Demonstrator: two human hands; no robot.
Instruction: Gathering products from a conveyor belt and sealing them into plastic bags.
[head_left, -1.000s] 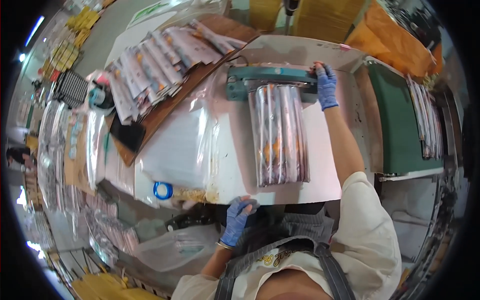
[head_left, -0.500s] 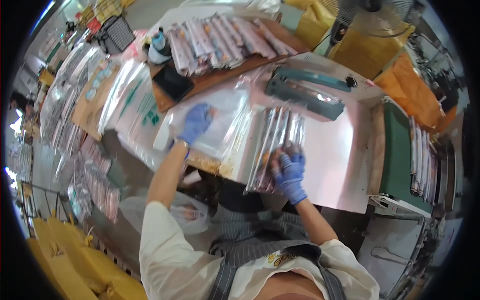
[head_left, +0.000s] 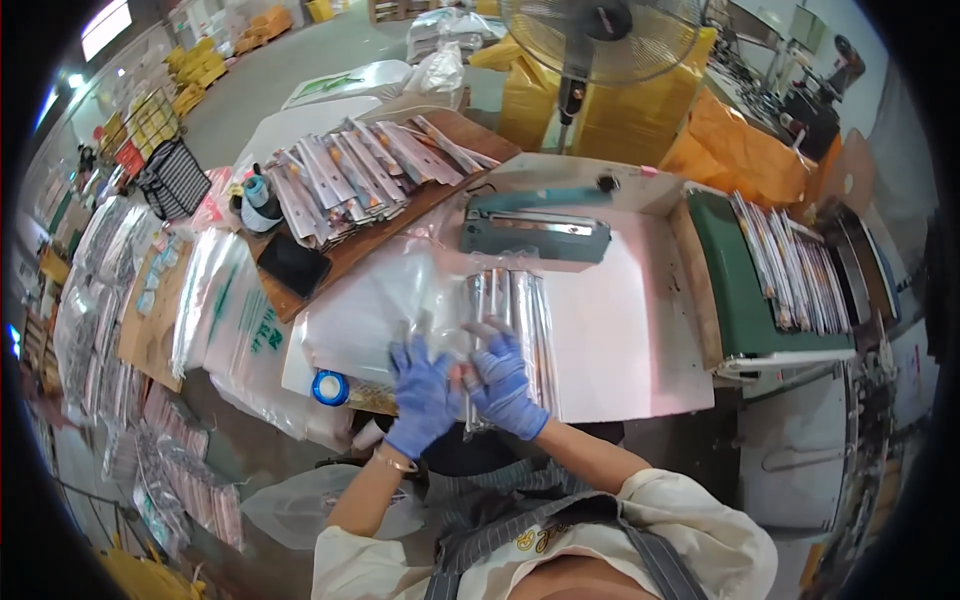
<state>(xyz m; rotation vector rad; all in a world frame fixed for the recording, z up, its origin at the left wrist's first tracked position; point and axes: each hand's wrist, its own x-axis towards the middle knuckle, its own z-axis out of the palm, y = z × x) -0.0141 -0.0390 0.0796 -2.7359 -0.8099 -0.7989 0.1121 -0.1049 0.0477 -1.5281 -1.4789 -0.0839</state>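
Observation:
My left hand (head_left: 422,395), in a blue glove with bare fingertips, is over the near right part of a pile of clear plastic bags (head_left: 370,310). Its fingers are spread. Close beside it, my right hand (head_left: 507,388), gloved alike, reaches across a bundle of long silvery packets (head_left: 517,310) in clear wrap. The right fingers point left, stretched and apart, with blurred tips at the bundle's left edge. The two hands nearly meet; whether they pinch any film between them is hard to see. A grey-green hand sealer (head_left: 535,235) with a teal lever stands behind the bundle.
Many packets (head_left: 340,175) lie on a brown board with a black phone (head_left: 293,265). A blue tape roll (head_left: 330,387) is at the table's front edge. More packets (head_left: 790,265) rest on a green surface at right. A fan (head_left: 600,40) stands behind the table.
My left hand has come right and nearer from the bag pile. My right hand has shifted left over the bundle, so both are together. The view has turned, showing the tape roll.

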